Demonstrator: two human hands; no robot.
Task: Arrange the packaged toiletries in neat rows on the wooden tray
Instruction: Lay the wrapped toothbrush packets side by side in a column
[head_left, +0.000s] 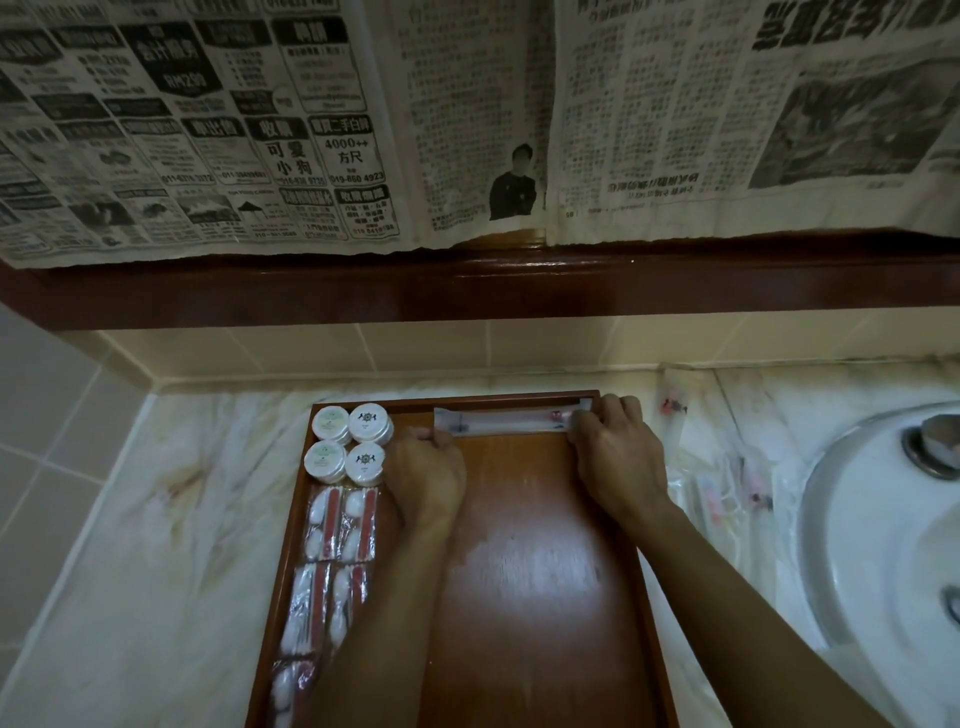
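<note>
A wooden tray (540, 597) lies on the marble counter. Along its far edge lies a long clear packet with a toothbrush (509, 420) inside. My left hand (428, 475) pinches the packet's left end, and my right hand (615, 447) grips its right end at the tray's far right corner. Several round white soap packs (349, 442) stand in two rows at the tray's far left. Below them, several red-and-white cotton kit packets (340, 525) lie in two columns down the left side.
More clear toothbrush packets (727, 488) lie on the counter right of the tray. A white sink (883, 545) with a metal drain fitting sits at the right. A dark wooden ledge and newspaper sheets hang above the tiled wall.
</note>
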